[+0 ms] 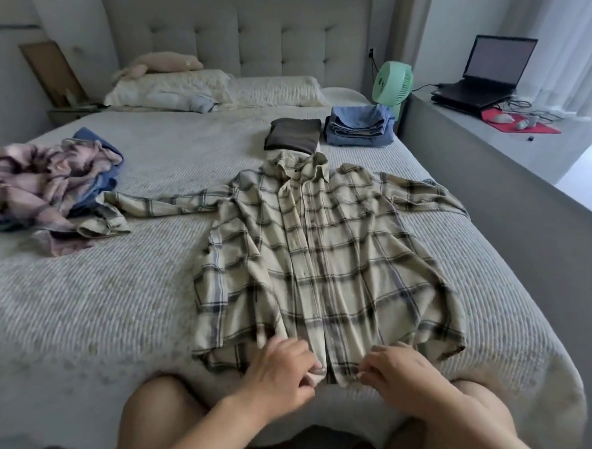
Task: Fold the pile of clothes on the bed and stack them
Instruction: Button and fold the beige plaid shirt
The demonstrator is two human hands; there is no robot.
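Plaid shirt (323, 257) lies spread face-up in the middle of the bed (86, 304), collar toward the headboard, sleeves out to both sides. Your left hand (281, 369) pinches the hem at the left front edge, fingers curled on the cloth; your right hand (398, 370) pinches the right front edge just beside it. The collar label is too small to read. The unfolded pile (42, 182) sits at far left; a folded dark garment (293, 135) and folded denim stack (359, 126) lie beyond the collar.
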